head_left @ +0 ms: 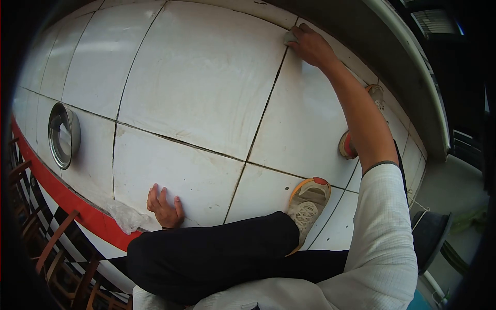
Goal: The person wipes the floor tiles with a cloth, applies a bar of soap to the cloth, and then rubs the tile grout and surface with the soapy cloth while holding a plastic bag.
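Observation:
My right hand reaches out to the far edge of the white tiled floor, its fingers closed over a small pale grey wad. That wad, which looks like a cloth or sponge, is pressed on the tile by a dark grout line; most of it is hidden under my fingers. My left hand rests on the tiles beside my bent knee, fingers spread and holding nothing. Close to its left lies a crumpled clear plastic bag. Faint smears show on the large tile between my hands.
A round metal bowl with something pale inside stands at the left. Along that side runs a red edge, with wooden chairs and a checkered floor beyond. My shoe is on the tiles; a grey ledge borders the right.

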The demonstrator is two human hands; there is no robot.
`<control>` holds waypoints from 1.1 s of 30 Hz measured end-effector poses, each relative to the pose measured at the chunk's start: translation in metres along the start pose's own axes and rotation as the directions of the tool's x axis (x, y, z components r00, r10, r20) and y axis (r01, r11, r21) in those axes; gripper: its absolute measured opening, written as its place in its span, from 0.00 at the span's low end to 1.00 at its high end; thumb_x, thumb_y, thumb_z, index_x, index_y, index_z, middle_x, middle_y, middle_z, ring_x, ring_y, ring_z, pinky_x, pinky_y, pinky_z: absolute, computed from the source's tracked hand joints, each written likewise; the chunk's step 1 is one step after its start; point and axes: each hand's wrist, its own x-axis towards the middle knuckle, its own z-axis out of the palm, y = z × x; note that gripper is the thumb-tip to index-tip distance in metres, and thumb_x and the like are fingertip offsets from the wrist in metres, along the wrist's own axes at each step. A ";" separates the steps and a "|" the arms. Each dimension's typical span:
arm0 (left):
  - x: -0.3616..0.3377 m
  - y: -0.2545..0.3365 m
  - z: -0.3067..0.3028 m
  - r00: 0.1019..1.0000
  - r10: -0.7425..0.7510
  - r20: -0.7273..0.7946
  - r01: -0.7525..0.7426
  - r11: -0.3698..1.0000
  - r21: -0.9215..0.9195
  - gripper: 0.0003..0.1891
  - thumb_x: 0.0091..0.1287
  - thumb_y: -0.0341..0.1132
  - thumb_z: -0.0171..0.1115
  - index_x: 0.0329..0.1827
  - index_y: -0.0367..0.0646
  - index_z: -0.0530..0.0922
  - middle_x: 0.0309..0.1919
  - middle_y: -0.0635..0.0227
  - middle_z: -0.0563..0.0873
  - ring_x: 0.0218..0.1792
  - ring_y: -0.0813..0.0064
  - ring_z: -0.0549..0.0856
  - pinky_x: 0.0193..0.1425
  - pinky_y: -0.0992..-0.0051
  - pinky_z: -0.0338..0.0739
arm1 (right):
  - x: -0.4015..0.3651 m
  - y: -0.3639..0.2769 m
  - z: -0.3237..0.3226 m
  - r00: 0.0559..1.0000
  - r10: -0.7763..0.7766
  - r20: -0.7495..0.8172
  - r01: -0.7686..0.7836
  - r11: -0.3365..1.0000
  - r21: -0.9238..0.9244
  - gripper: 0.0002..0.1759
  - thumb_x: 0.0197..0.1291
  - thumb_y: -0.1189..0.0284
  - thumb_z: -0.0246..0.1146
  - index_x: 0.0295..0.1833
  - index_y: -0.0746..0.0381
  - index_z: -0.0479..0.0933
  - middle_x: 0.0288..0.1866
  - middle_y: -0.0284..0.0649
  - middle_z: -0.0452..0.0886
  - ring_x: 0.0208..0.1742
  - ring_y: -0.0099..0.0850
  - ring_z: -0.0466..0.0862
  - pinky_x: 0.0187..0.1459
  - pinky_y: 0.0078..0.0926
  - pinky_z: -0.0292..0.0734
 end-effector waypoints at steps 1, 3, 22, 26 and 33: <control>0.000 0.000 0.000 1.000 0.002 -0.002 -0.002 1.000 -0.001 0.25 0.65 0.37 0.62 0.63 0.35 0.73 0.69 0.44 0.72 0.70 0.42 0.69 0.74 0.50 0.59 | -0.005 -0.005 -0.003 0.999 -0.038 0.027 0.039 0.999 -0.017 0.27 0.67 0.57 0.66 0.58 0.70 0.76 0.50 0.50 0.82 0.50 0.43 0.87 0.49 0.33 0.86; 0.000 0.000 0.001 1.000 0.000 -0.008 0.000 1.000 -0.001 0.25 0.65 0.37 0.62 0.63 0.34 0.73 0.69 0.43 0.72 0.70 0.42 0.69 0.74 0.50 0.59 | -0.019 -0.013 -0.006 0.993 -0.114 0.019 0.113 0.993 0.011 0.26 0.67 0.58 0.66 0.59 0.69 0.75 0.51 0.50 0.82 0.49 0.45 0.86 0.49 0.35 0.85; -0.002 -0.006 0.003 0.999 0.038 -0.003 -0.038 0.999 0.012 0.25 0.66 0.37 0.59 0.64 0.34 0.73 0.70 0.42 0.72 0.69 0.42 0.70 0.74 0.49 0.59 | -0.010 -0.002 0.000 0.999 0.029 0.034 -0.033 0.993 0.117 0.26 0.68 0.59 0.66 0.62 0.68 0.75 0.58 0.49 0.80 0.52 0.49 0.86 0.52 0.41 0.85; -0.003 -0.004 0.002 0.999 0.033 -0.005 -0.033 0.999 0.011 0.25 0.67 0.37 0.58 0.65 0.35 0.73 0.70 0.42 0.72 0.70 0.42 0.69 0.74 0.49 0.59 | -0.036 -0.017 0.012 0.987 -0.066 -0.144 0.089 0.984 0.156 0.25 0.67 0.60 0.67 0.60 0.68 0.75 0.54 0.49 0.81 0.48 0.49 0.86 0.48 0.40 0.85; -0.001 -0.006 0.002 0.999 0.041 0.004 -0.041 0.999 0.009 0.24 0.68 0.38 0.58 0.66 0.36 0.72 0.70 0.42 0.71 0.70 0.42 0.69 0.74 0.50 0.58 | -0.031 -0.009 0.020 0.993 -0.075 -0.091 0.081 0.995 0.066 0.30 0.71 0.61 0.62 0.64 0.78 0.71 0.59 0.61 0.78 0.57 0.52 0.82 0.63 0.41 0.79</control>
